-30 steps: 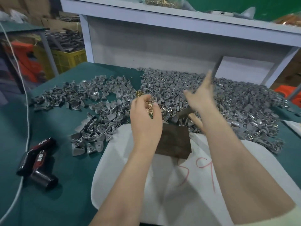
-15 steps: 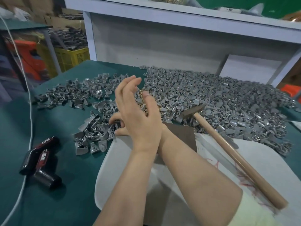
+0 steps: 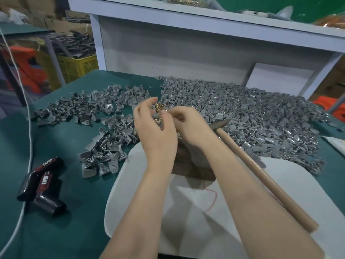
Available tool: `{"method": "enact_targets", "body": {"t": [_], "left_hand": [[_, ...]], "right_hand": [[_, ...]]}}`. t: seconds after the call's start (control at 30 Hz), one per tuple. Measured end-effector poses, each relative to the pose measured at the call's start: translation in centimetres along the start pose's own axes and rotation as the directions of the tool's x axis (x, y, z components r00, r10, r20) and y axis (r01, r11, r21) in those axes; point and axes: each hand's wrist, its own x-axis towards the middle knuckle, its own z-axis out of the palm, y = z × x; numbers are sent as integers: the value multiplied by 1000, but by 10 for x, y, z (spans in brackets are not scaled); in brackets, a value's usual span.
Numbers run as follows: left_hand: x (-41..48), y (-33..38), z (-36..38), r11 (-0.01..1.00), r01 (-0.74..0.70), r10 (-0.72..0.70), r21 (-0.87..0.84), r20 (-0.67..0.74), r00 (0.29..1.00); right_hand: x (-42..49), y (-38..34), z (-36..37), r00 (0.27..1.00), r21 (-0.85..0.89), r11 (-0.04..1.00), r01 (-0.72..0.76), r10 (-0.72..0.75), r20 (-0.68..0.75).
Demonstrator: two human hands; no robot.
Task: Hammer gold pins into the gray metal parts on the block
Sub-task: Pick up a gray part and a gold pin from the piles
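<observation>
My left hand is cupped with its fingers curled round a small bunch of gold pins. My right hand reaches across to it and pinches at the pins with thumb and fingertips. Both hands hover over the dark wooden block, which my wrists largely hide. The hammer lies free on the white sheet, its head beside my right wrist and its wooden handle running toward the lower right. Gray metal parts are heaped behind the block; whether one sits on the block is hidden.
A smaller scatter of gray parts lies to the left on the green table. A white sheet lies under the block. Black tape dispensers and a white cable are at the left. A white shelf stands behind.
My right hand let go of the hammer, which now lies on the sheet, then came over to the pins in my left hand. My left hand has closed round the pins.
</observation>
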Motion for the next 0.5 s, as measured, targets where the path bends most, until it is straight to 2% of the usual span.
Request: {"method": "enact_targets", "body": {"t": [0.1,0.2,0.3,0.4,0.5], "left_hand": [[-3,-5,5,998,47,-56,52,191,980],[-7,-5,9,997,29,-53,73,348,936],[-10,-3,10,999,12,-33,51,444,895],[-8,-2,10,999,-29,7,43,432,902],[-2,-3,6,991,115,-88,-68,313,946]], "right_hand": [[-21,20,-35,992,117,993,-6,20,-123],[-44,28,-54,990,204,978,42,-12,-142],[-51,29,-57,989,225,971,75,-43,-143],[-46,25,-52,987,257,960,108,-73,-143],[-31,29,-42,986,183,983,31,0,-166]]}}
